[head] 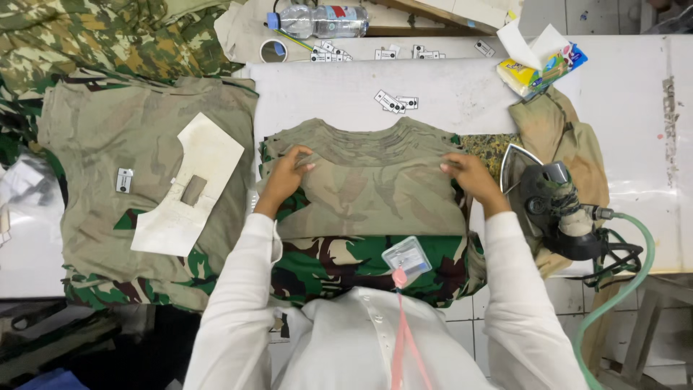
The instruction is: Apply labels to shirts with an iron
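Note:
A stack of camouflage shirt pieces (368, 184) lies on the white table (447, 90) in front of me, faded inside-out side up, with brighter green camouflage cloth (339, 263) showing below it. My left hand (289, 170) rests flat on the left shoulder of the top piece, fingers spread. My right hand (469, 173) presses on its right shoulder. Neither hand grips anything. A badge on a pink lanyard (406, 258) hangs over the near edge of the stack.
A steam iron (556, 206) with a green hose stands at the right on a tan cloth. At the left lies another garment pile (94, 159) with a white cardboard template (191, 184). Small labels (395, 102), a tape roll, a water bottle (321, 20) and a tissue pack (541, 68) sit farther back.

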